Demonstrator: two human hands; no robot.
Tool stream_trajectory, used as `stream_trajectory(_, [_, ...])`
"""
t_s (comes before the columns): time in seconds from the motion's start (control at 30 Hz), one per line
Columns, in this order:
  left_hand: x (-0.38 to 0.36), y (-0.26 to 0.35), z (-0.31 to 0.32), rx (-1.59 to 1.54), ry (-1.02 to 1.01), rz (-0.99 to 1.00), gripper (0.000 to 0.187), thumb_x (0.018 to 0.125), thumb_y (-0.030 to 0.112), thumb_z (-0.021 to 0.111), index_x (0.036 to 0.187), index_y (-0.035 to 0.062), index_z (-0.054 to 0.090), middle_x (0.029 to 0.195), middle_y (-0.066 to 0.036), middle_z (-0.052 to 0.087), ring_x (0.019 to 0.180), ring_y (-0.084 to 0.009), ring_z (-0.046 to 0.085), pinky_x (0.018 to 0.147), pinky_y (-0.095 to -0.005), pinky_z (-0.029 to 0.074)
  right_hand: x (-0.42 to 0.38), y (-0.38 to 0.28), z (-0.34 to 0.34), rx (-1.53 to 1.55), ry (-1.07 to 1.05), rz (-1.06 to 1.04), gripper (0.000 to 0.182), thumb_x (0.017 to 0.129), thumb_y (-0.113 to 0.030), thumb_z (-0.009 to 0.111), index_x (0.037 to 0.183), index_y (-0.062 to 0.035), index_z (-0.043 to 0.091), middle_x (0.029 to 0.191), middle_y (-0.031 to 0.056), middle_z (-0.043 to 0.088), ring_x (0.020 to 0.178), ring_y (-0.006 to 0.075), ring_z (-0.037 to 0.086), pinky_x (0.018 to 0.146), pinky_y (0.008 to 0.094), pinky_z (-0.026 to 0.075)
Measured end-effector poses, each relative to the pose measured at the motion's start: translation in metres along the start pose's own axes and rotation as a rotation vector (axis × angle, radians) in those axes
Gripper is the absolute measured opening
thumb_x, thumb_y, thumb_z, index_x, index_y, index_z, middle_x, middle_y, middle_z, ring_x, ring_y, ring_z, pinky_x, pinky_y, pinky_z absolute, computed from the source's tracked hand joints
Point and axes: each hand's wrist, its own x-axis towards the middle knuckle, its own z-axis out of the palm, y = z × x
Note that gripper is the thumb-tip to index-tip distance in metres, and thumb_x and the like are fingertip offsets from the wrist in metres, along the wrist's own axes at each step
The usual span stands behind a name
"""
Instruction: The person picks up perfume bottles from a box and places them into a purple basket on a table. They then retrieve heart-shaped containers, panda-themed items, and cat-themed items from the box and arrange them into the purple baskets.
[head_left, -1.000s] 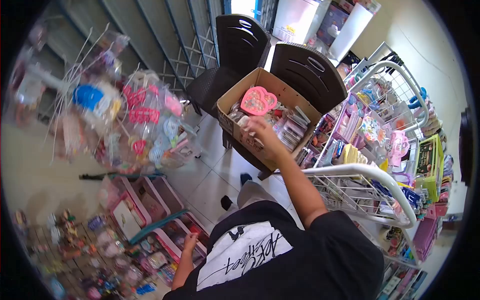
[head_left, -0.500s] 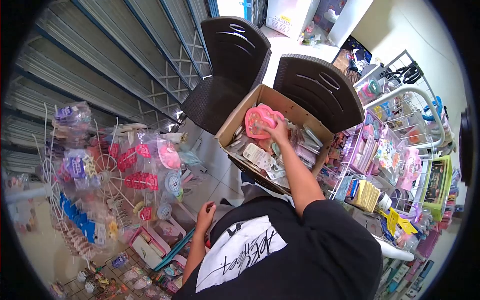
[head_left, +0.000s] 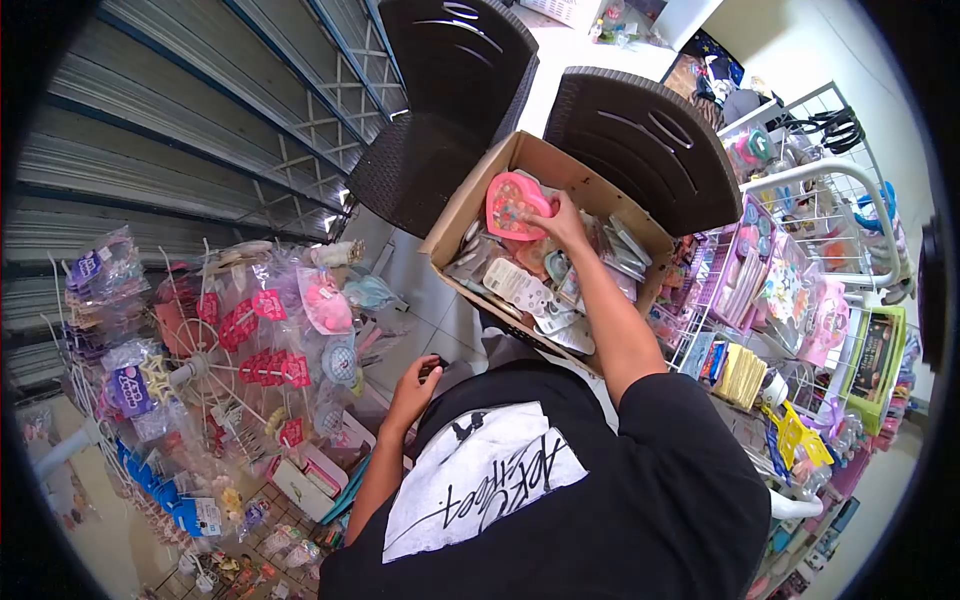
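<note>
My right hand (head_left: 563,222) grips the right side of a pink heart-shaped box (head_left: 516,207), whose face shows small colourful pieces. The heart box is tilted up over the contents of an open cardboard box (head_left: 470,213). Below it in the carton lie packaged goods, among them a white card pack (head_left: 518,285) and clear-wrapped packs (head_left: 625,248). My left hand (head_left: 412,392) is low beside my body, its fingers curled around something small and dark that I cannot make out.
Two dark brown woven chairs (head_left: 440,160) stand behind the carton. At left, a wire rack (head_left: 190,370) holds bagged accessories in front of a metal folding gate (head_left: 200,130). On the right stands a white wire shelf (head_left: 835,215) with a purple basket (head_left: 735,280) and many small goods.
My right hand has tilted the heart box more upright, toward the carton's far left side. My left hand has come up slightly. The whole view has shifted a little.
</note>
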Motion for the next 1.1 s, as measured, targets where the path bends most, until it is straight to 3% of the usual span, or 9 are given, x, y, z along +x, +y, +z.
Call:
stream_trajectory(0.2, [0.010,0.033,-0.001,-0.001,-0.055,0.047,0.033,0.098,0.022,0.059,0.124,0.0017,0.060,0.120,-0.012,0.067,0.108,-0.0208,0.063,0.094,-0.0323,0.047,-0.039,-0.047,0.012,-0.152,0.029,-0.097,0.088,0.056,-0.030,0.087,0.129,-0.0038,0.044,0.119,0.0239,0.055,0.105,0.0407,0.055,0.095,0.0440,0.047])
stream_trajectory(0.43, [0.012,0.046,-0.004,-0.008,-0.102,0.049,0.033,0.098,0.023,0.059,0.124,0.0020,0.060,0.120,-0.012,0.067,0.109,-0.0211,0.064,0.094,-0.0331,0.048,-0.113,-0.107,0.019,-0.666,-0.065,-0.551,0.080,0.058,-0.022,0.083,0.130,-0.0085,0.051,0.121,0.0147,0.053,0.115,0.0338,0.049,0.082,0.0485,0.046])
stream_trajectory(0.5, [0.014,0.043,-0.005,0.004,-0.104,0.057,0.033,0.098,0.023,0.060,0.124,0.0022,0.060,0.120,-0.013,0.067,0.109,-0.0213,0.064,0.094,-0.0335,0.048,-0.117,-0.112,0.013,-0.646,-0.453,-0.446,0.075,0.060,-0.024,0.084,0.129,-0.0084,0.057,0.124,0.0153,0.052,0.117,0.0355,0.049,0.088,0.0490,0.047])
stream_trajectory(0.67, [0.014,0.032,-0.004,0.058,-0.073,0.080,0.036,0.096,0.023,0.062,0.124,0.0000,0.060,0.116,-0.016,0.069,0.106,-0.0242,0.067,0.090,-0.0348,0.051,-0.068,-0.073,-0.004,-0.011,-0.606,-0.254,0.058,0.076,-0.033,0.076,0.122,-0.0020,0.060,0.111,0.0218,0.064,0.104,0.0379,0.062,0.092,0.0425,0.051])
stream_trajectory(0.73, [0.013,0.027,-0.003,0.045,-0.066,0.065,0.036,0.096,0.023,0.062,0.124,0.0001,0.060,0.116,-0.016,0.069,0.107,-0.0242,0.067,0.090,-0.0348,0.051,-0.023,-0.050,-0.015,-0.082,-0.460,-0.177,0.050,0.077,-0.025,0.072,0.119,-0.0003,0.062,0.104,0.0216,0.068,0.096,0.0370,0.067,0.086,0.0432,0.054])
stream_trajectory(0.8, [0.011,0.024,-0.002,0.033,-0.056,0.049,0.036,0.096,0.023,0.061,0.124,0.0003,0.060,0.115,-0.016,0.069,0.107,-0.0242,0.067,0.090,-0.0349,0.051,-0.002,-0.050,-0.031,-0.866,-0.306,-0.199,0.037,0.078,-0.014,0.068,0.111,0.0007,0.066,0.102,0.0209,0.070,0.095,0.0361,0.068,0.082,0.0455,0.055])
stream_trajectory(0.97, [0.005,0.032,-0.003,0.043,-0.050,0.035,0.036,0.096,0.022,0.062,0.124,0.0002,0.060,0.115,-0.016,0.069,0.108,-0.0241,0.066,0.092,-0.0352,0.050,0.033,0.017,-0.029,-1.179,-0.534,-0.227,0.038,0.073,-0.016,0.077,0.107,-0.0031,0.069,0.111,0.0154,0.070,0.107,0.0313,0.067,0.093,0.0574,0.044])
stream_trajectory(1.0, [0.005,0.031,-0.003,0.039,-0.046,0.034,0.036,0.096,0.022,0.062,0.124,0.0002,0.060,0.115,-0.016,0.069,0.108,-0.0241,0.066,0.092,-0.0352,0.050,0.031,0.017,-0.033,-1.230,-0.481,-0.369,0.025,0.071,-0.009,0.072,0.096,-0.0054,0.070,0.093,0.0158,0.073,0.094,0.0325,0.070,0.079,0.0461,0.054])
stream_trajectory(1.1, [0.005,0.032,-0.001,0.007,-0.041,0.031,0.033,0.098,0.022,0.060,0.124,0.0014,0.059,0.119,-0.013,0.068,0.109,-0.0212,0.064,0.094,-0.0334,0.048,0.015,-0.009,-0.045,-1.174,-0.391,-0.436,0.025,0.070,-0.010,0.073,0.094,-0.0050,0.070,0.093,0.0142,0.073,0.094,0.0315,0.070,0.079,0.0460,0.053])
